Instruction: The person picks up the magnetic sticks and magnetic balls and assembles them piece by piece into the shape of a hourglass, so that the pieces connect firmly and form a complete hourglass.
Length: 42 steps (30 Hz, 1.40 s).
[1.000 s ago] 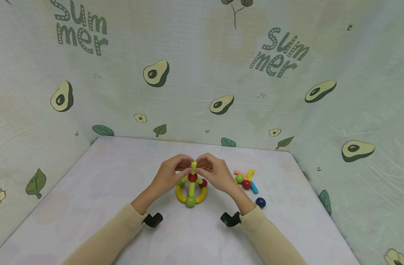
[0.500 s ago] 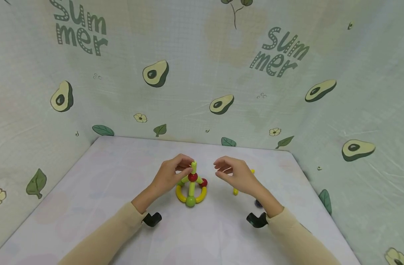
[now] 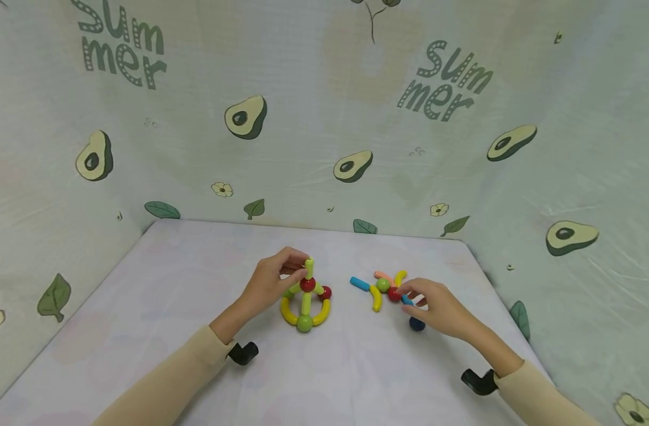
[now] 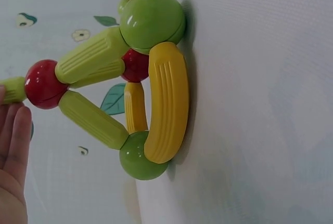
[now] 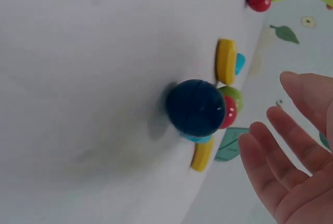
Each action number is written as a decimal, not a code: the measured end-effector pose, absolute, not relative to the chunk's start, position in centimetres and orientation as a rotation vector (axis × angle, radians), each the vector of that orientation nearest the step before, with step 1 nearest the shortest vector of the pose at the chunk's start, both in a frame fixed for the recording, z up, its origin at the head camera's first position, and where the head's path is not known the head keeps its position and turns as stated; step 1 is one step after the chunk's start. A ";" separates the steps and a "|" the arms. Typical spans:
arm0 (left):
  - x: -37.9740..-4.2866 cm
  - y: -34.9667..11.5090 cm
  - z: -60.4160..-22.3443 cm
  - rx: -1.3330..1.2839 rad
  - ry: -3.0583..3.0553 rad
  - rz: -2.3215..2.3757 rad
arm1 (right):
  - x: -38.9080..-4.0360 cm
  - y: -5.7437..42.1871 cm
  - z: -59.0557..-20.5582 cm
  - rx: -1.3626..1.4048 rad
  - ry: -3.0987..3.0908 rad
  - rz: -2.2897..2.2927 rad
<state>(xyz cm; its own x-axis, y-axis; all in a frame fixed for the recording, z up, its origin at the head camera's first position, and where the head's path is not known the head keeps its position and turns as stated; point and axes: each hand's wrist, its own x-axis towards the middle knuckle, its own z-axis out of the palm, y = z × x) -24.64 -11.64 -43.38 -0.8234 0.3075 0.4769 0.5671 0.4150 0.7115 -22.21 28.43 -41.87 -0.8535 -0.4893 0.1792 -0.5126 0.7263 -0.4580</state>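
Magnetic balls and sticks form a small pyramid in the middle of the table. Its base has curved yellow sticks joined by green balls and a red ball. Light green sticks slope up to a top red ball. My left hand pinches an upright light green stick standing on that top ball. Over to the right, my right hand hovers with parted fingers and nothing in its grasp. Just beyond its fingers in the right wrist view lies a dark blue ball.
Loose pieces lie grouped right of the pyramid: a blue stick, a curved yellow stick, a pink stick, a green ball and a red ball. A printed cloth wall surrounds the table.
My right hand has left the top of the pyramid and moved right, over to the loose pieces. My left hand keeps its hold on the upright green stick.
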 end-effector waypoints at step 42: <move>-24.5 -11.6 -43.1 -0.754 -2.375 -1.395 | -21.7 28.9 -43.5 0.827 -2.865 0.852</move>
